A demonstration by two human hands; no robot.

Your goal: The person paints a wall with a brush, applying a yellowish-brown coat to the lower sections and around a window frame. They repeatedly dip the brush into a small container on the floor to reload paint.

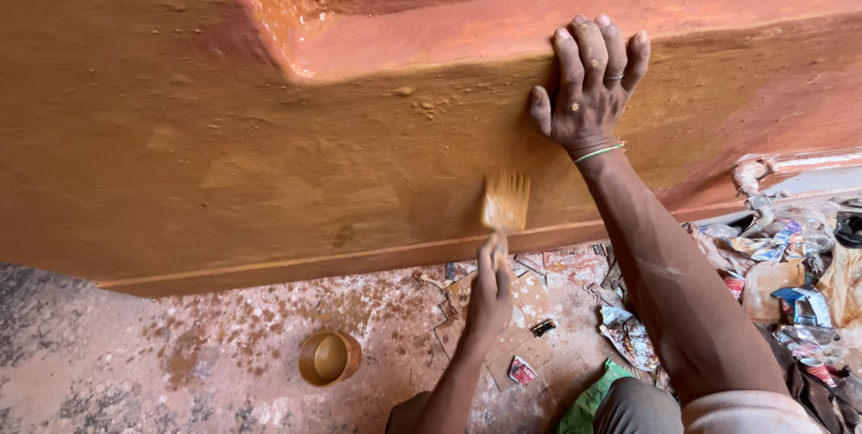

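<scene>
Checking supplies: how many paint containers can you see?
1: a round paint bowl on the floor, below and left of the brush. More may hide among the litter at right.

Single head view; camera worn on person's head, looks forward and down at orange painted wall (224, 156) close ahead; wall fills upper two thirds of frame; stained floor (135, 362) along bottom; own arms enter from lower right, near lens; litter heap (790, 263) at right edge; no second view.
</scene>
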